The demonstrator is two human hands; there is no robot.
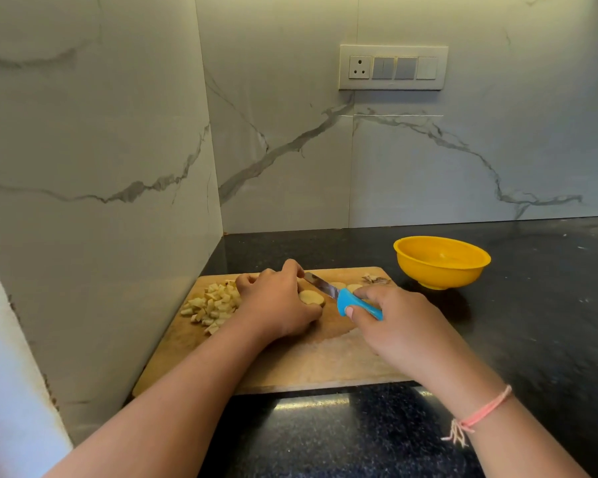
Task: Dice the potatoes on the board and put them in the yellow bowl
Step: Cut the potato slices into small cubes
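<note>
Dicing at the middle of the board (325, 360) | left hand (277, 305) curled round potato piece (311, 298), pinning it down | right hand (394, 326) wrapped on knife (339, 298) handle, just right of the piece | blade's long axis slants toward board's far-left, tip behind left hand | diced pile (214, 305) at board's left end | yellow bowl (441, 262) beyond board's far-right corner

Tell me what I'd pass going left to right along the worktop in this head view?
First the pile of diced potato → left hand holding a potato slice → knife, gripped by the right hand → yellow bowl.
</note>
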